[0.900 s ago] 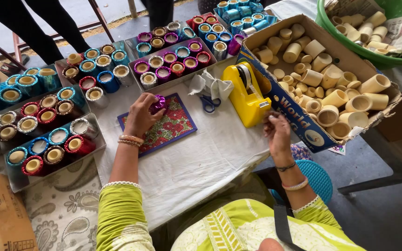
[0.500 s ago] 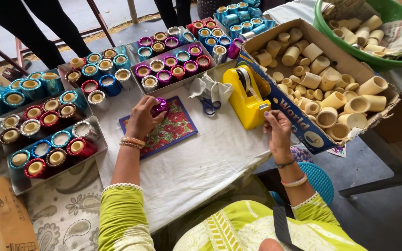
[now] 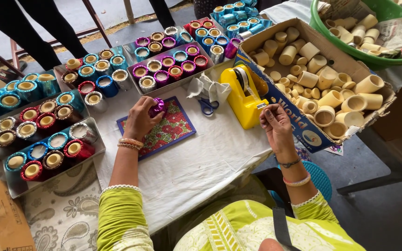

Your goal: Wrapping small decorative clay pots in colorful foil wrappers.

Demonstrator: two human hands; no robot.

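Purple foil-wrapped round cup (image 3: pixel 157 107) sits gripped in the curled fingers of the left hand (image 3: pixel 140 119), just above the floral red-and-blue mat (image 3: pixel 164 130) on the white cloth-covered table (image 3: pixel 210 158). The right hand (image 3: pixel 275 124) pinches a small clear strip of tape (image 3: pixel 261 106) beside the yellow plastic tape dispenser (image 3: pixel 243 95). The cardboard box of bare beige cups (image 3: pixel 312 79) lies just beyond.

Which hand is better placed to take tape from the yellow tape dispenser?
Probably the right hand: its fingertips are at the front end of the yellow plastic tape dispenser. The left hand is busy holding a small purple foil-wrapped cup.
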